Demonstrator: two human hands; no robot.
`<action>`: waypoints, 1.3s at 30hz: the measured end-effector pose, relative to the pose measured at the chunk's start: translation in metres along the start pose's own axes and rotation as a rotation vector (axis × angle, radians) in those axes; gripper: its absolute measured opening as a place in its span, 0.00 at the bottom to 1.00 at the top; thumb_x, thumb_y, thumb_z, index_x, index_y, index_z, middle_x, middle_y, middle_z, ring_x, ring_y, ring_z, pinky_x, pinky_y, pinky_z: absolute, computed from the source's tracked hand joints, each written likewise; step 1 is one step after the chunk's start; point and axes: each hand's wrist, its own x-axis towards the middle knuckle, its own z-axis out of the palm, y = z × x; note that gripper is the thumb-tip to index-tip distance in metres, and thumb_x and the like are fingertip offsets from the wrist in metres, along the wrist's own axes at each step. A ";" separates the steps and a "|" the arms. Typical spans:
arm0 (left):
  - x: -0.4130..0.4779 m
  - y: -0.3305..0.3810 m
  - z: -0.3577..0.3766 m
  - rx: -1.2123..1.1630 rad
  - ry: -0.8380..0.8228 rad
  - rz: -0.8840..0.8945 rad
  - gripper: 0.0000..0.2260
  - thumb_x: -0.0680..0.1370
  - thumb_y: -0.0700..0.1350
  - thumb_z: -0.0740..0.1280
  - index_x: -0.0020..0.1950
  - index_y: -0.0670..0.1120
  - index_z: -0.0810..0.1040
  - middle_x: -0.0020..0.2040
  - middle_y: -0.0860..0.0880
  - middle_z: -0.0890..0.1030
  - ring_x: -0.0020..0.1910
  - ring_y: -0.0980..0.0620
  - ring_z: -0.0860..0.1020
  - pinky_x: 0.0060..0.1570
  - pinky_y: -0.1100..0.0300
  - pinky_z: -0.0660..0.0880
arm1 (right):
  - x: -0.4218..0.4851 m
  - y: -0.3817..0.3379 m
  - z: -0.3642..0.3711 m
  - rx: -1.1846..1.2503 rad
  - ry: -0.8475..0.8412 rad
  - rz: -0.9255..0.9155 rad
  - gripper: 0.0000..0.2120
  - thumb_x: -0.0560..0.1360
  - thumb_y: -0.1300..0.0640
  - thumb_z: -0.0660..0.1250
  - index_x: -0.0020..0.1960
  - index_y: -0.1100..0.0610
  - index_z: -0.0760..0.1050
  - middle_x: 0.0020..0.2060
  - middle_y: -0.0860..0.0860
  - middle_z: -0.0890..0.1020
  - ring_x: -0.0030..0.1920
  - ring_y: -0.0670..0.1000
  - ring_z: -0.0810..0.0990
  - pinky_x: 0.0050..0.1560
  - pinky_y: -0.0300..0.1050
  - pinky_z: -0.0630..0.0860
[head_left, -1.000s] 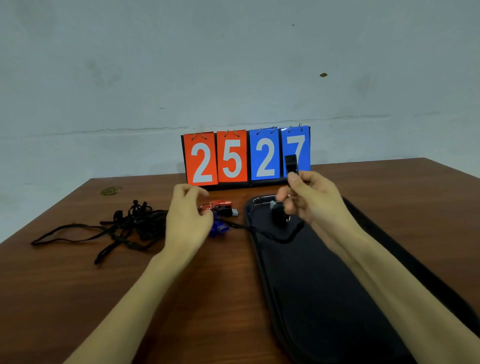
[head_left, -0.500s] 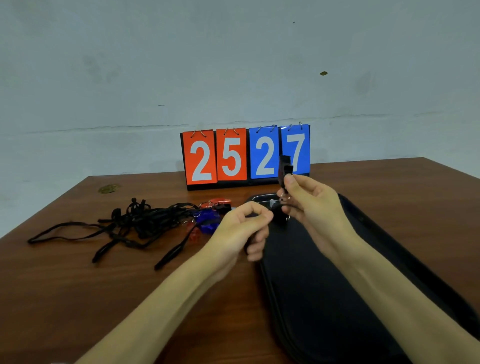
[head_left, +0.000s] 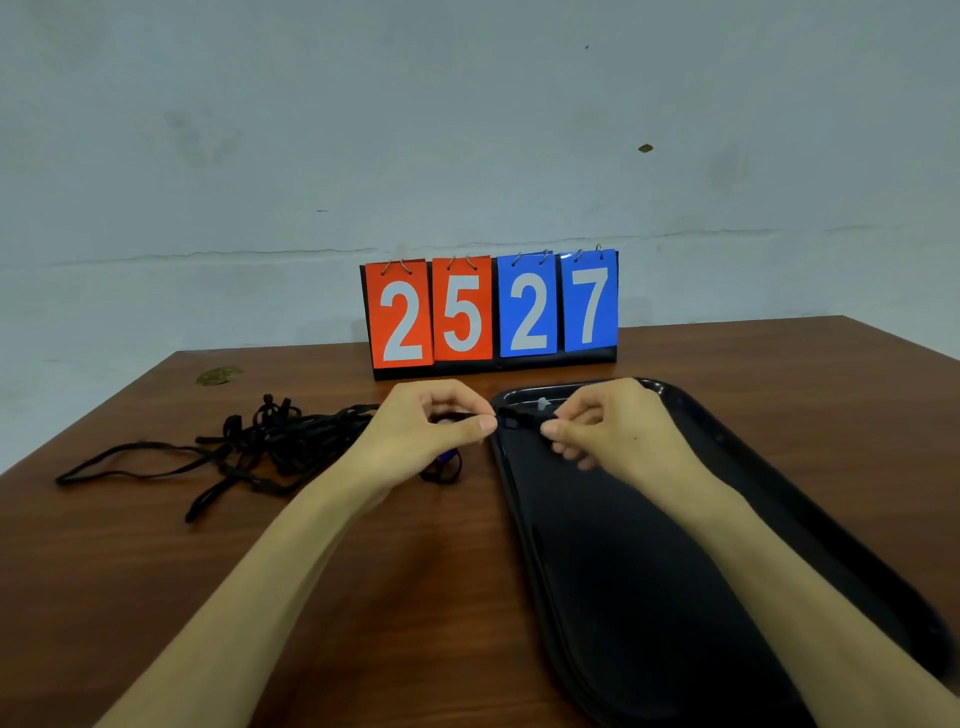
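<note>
Both my hands meet over the far left rim of a black tray (head_left: 779, 499). My left hand (head_left: 421, 441) pinches one end of a small black piece on a lanyard (head_left: 514, 418) between thumb and forefinger. My right hand (head_left: 613, 431) pinches its other end, fingers curled. A small blue item (head_left: 448, 457) and a loop of black cord peek out under my left hand. What exactly the black piece is stays unclear.
A tangle of black lanyards (head_left: 249, 447) lies on the brown table (head_left: 156, 571) to the left. A flip scoreboard reading 25 27 (head_left: 491, 312) stands at the back against the wall. A small grey item (head_left: 543, 402) lies in the tray's far end.
My right hand lowered the black piece from upright to level near the tray rim. My left hand came up from the lanyard pile and took hold of its other end.
</note>
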 end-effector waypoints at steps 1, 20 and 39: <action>0.000 0.001 0.000 0.000 -0.009 0.025 0.03 0.73 0.42 0.70 0.43 0.50 0.81 0.42 0.55 0.83 0.45 0.62 0.80 0.45 0.71 0.74 | -0.001 -0.002 0.003 -0.014 -0.051 -0.012 0.02 0.72 0.57 0.70 0.44 0.53 0.78 0.36 0.50 0.83 0.37 0.45 0.83 0.41 0.40 0.81; -0.006 0.005 0.018 -0.245 -0.091 -0.123 0.13 0.80 0.45 0.60 0.36 0.45 0.73 0.22 0.51 0.71 0.19 0.57 0.60 0.23 0.62 0.55 | -0.015 -0.021 0.006 0.471 -0.181 -0.186 0.03 0.73 0.66 0.67 0.43 0.60 0.77 0.34 0.54 0.84 0.34 0.48 0.83 0.37 0.39 0.81; -0.007 0.007 0.027 0.035 -0.058 0.084 0.06 0.77 0.45 0.66 0.43 0.43 0.79 0.28 0.53 0.77 0.24 0.60 0.73 0.27 0.72 0.68 | -0.006 0.000 0.007 -0.231 0.314 -0.324 0.04 0.74 0.57 0.68 0.49 0.54 0.75 0.38 0.44 0.77 0.37 0.38 0.74 0.41 0.29 0.70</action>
